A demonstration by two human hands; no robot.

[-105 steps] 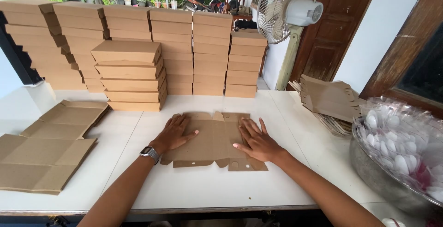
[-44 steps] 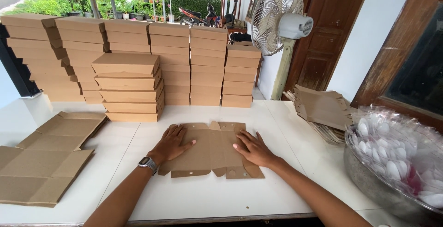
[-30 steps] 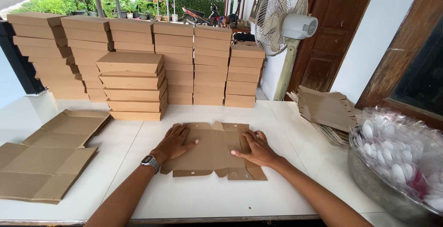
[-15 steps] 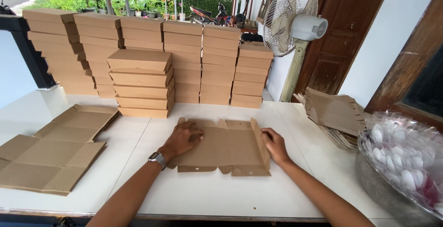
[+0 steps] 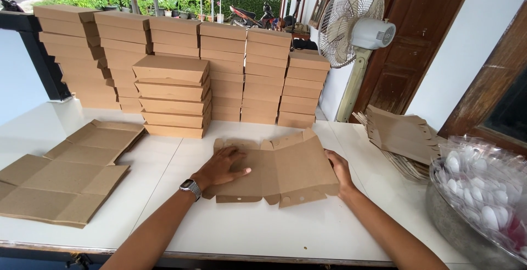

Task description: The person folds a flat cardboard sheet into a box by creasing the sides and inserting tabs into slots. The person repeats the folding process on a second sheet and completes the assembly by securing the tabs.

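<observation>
- The white table (image 5: 263, 231) carries everything; at its far side stand stacks of folded boxes (image 5: 170, 97) in brown cardboard, and at the near left lie flat sheets (image 5: 66, 176) of the same material.
- To the right, a pile of unfolded blanks (image 5: 403, 135) leans near a metal bowl (image 5: 455, 231) holding a clear bag with white pieces, and a standing fan (image 5: 351, 23) is behind them.
- The cardboard blank (image 5: 277, 168) lies in the middle of the table, between the 2 hands — its long axis runs left to right, and its right panel is lifted, tilted up from a crease.
- The left hand (image 5: 222, 166) lies on top of the left half of the blank, palm down and fingers spread, pressing it flat; a watch (image 5: 190, 188) is on this wrist.
- The right hand (image 5: 340, 171) is at the right edge, mostly hidden behind the raised panel, so I cannot tell how its fingers are set — it seems to hold this panel up from outside.
- The raised panel is nearer to the right hand, and the flat half lies under the left hand.
</observation>
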